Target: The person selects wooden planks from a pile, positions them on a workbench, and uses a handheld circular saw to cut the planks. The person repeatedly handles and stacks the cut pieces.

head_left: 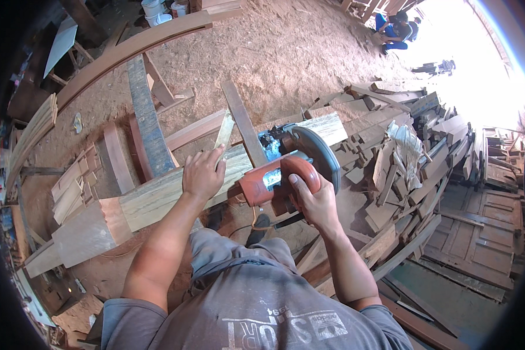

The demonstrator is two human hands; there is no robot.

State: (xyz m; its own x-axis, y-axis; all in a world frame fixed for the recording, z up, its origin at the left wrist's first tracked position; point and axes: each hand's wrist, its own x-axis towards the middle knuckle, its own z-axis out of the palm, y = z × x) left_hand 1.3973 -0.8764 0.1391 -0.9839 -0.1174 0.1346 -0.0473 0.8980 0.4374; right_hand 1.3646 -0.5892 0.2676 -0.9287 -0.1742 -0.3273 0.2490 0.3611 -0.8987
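My right hand [316,201] is wrapped round the rear handle of a circular saw [254,185] with an orange-red motor housing and a grey-blue round blade guard. The saw sits over a long pale plank [157,201] that runs across in front of me; its blade is hidden. To the left of the saw, my left hand [203,175] lies on the plank, fingers stretched forward. Its fingertips are beside a thin pale wood strip [224,129]. A brown wood piece [242,119] crosses the plank at an angle, its near end against the saw.
Wood offcuts [391,157] are heaped on the right, near panelled doors [475,227]. A dark-stained board [147,116] and a long beam [134,46] lie at the left. A person [395,29] crouches far off. A cable [289,220] hangs below the saw.
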